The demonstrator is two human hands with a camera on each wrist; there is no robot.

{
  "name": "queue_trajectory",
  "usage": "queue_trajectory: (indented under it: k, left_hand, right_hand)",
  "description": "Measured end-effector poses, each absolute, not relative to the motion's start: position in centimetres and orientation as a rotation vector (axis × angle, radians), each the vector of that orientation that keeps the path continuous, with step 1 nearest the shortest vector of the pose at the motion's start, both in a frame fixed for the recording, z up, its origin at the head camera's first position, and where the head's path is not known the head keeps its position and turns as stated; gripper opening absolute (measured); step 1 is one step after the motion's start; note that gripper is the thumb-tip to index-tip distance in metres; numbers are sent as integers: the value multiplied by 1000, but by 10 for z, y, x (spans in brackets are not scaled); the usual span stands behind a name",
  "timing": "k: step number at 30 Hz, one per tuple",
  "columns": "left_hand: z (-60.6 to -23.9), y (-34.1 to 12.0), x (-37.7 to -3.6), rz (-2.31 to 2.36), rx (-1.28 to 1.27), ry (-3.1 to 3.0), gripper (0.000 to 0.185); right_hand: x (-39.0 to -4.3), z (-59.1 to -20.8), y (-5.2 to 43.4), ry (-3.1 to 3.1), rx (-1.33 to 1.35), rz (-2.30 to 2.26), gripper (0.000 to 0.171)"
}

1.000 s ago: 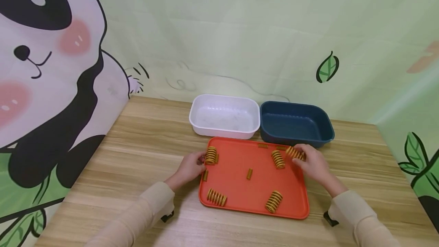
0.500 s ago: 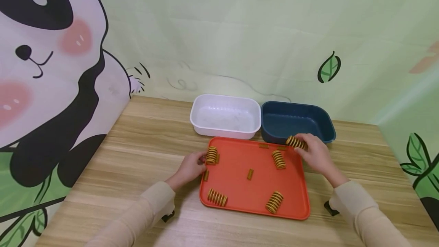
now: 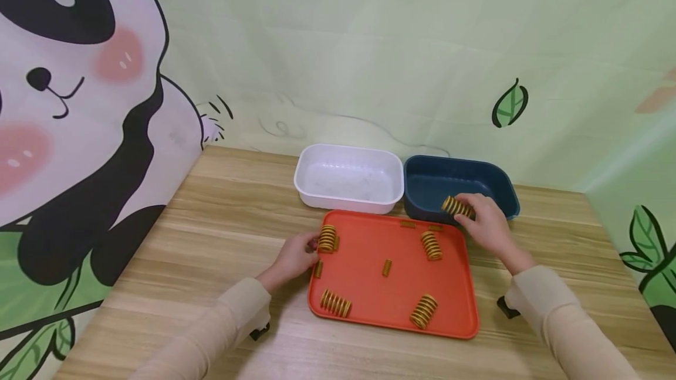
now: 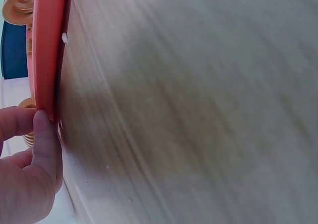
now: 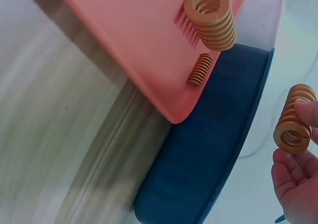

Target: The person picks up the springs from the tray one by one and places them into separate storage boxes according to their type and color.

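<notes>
Pinching ribbed yellow coil spring [image 3: 457,207], right hand [image 3: 488,227].

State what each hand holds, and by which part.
The right hand pinches a big spring by its coil, above the blue bin. The left hand grips the orange tray at its left rim.

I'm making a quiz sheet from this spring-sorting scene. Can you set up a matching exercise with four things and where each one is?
Things:
1. white bin
2. blue bin
3. spring in right hand
4. left hand

Places:
A. over the near rim of the blue bin
B. at the orange tray's left edge
C. behind the tray, on the left
D. behind the tray, on the right

Pairs: 1-C, 2-D, 3-A, 4-B
</notes>
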State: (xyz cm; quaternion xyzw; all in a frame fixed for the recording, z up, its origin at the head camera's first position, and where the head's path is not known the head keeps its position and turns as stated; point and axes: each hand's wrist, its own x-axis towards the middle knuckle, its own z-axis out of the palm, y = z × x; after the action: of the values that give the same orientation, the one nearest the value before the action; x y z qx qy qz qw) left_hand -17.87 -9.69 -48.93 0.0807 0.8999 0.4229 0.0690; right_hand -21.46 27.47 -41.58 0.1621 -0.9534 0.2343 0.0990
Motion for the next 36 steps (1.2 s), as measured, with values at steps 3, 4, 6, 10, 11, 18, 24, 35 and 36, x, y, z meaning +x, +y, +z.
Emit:
queue_trajectory:
  k: [3, 4, 6, 10, 11, 18, 24, 35, 36]
  left_hand:
    - [-487, -96, -179, 1279, 241, 2709, 51]
    - [-487, -96, -179, 1279, 241, 2711, 51]
    - [-487, -96, -179, 1276, 250, 2712, 51]
    - [-488, -97, -180, 1262, 256, 2712, 51]
    - [-488, -97, -180, 1257, 263, 2714, 51]
    - [-489, -97, -179, 1279, 275, 2726, 50]
    - [-488, -96, -178, 1291, 259, 2714, 49]
    - [-487, -96, -177, 1304, 257, 2724, 48]
    - [-486, -96, -177, 1305, 258, 2726, 48]
  right_hand:
    - [-219, -414, 274, -2839, 446, 710, 33]
    - [-220, -414, 275, -2840, 436, 712, 33]
    - [-222, -415, 275, -2838, 428, 720, 34]
    - [-225, -417, 278, -2843, 416, 731, 35]
    - [-226, -418, 279, -2843, 414, 732, 35]
    - [-234, -421, 286, -2843, 393, 715, 34]
    - [-238, -422, 289, -2888, 341, 750, 34]
    - [-251, -426, 283, -2930, 328, 765, 36]
    - [-253, -426, 283, -2937, 326, 769, 36]
